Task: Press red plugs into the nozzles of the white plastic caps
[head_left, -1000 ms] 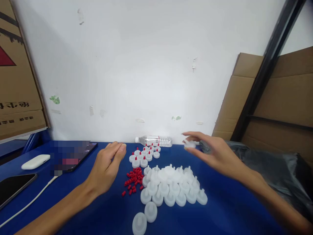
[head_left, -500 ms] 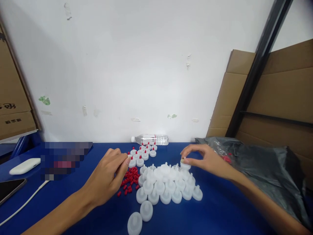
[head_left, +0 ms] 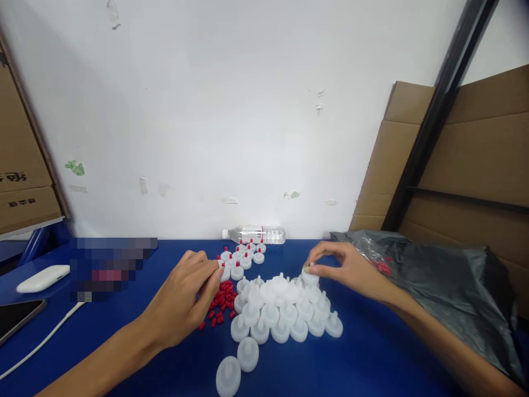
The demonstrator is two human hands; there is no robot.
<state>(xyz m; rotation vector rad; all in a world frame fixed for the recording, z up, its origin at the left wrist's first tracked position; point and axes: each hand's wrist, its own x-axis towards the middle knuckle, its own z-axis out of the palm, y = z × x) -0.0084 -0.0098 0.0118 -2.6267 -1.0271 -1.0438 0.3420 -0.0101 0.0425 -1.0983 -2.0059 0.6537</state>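
Note:
My right hand (head_left: pixel 336 264) pinches a white spouted cap (head_left: pixel 310 277) between thumb and fingers, at the back right of a cluster of similar white spouted caps (head_left: pixel 270 315). My left hand (head_left: pixel 190 292) is closed, thumb against fingertips. Whatever it may hold is hidden. Beside its thumb lies a pile of small red tips (head_left: pixel 223 300), partly covered by the hand. Just beyond the fingertips stand several white caps with red tips on their spouts (head_left: pixel 237 271). Two white spouted caps (head_left: pixel 248 354) lie nearer to me, in front of the cluster.
A clear plastic bottle (head_left: pixel 258 235) lies on its side against the wall at the back of the blue table (head_left: pixel 363 358). A dark plastic bag (head_left: pixel 446 292) spreads over the right side. At left are a white case (head_left: pixel 43 279), a phone (head_left: pixel 19 320) and a white cable (head_left: pixel 41 342).
My right hand has shifted slightly left with its white cap, which is now more upright. My left hand has edged slightly right and stays closed.

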